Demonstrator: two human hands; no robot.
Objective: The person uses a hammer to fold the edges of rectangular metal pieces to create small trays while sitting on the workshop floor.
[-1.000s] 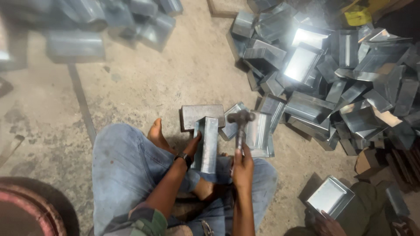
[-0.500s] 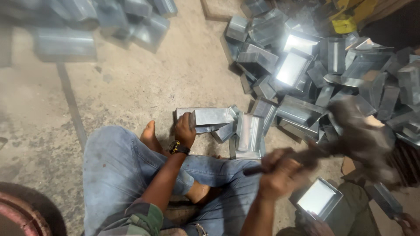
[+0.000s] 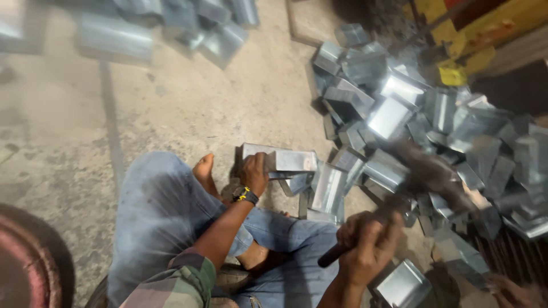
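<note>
I sit on the floor in blue jeans with a bare foot (image 3: 204, 170) showing. My left hand (image 3: 255, 169), with a black and yellow wristband, grips a folded sheet-metal piece (image 3: 285, 160) lying flat on the floor in front of me. My right hand (image 3: 365, 246) is closed around the dark handle of a hammer (image 3: 425, 174), raised to the right; its head is motion-blurred. A second bent metal piece (image 3: 327, 188) stands just right of the held one.
A large heap of shiny folded metal boxes (image 3: 434, 120) fills the right side. More metal pieces (image 3: 171, 28) lie at the top left. Another person's hand (image 3: 511, 291) and a metal box (image 3: 402, 285) are at the bottom right. Yellow objects (image 3: 454, 74) sit behind the heap.
The hammer went from resting on the metal piece to being swung up and right. My left hand shifted along the piece, which turned to lie horizontally.
</note>
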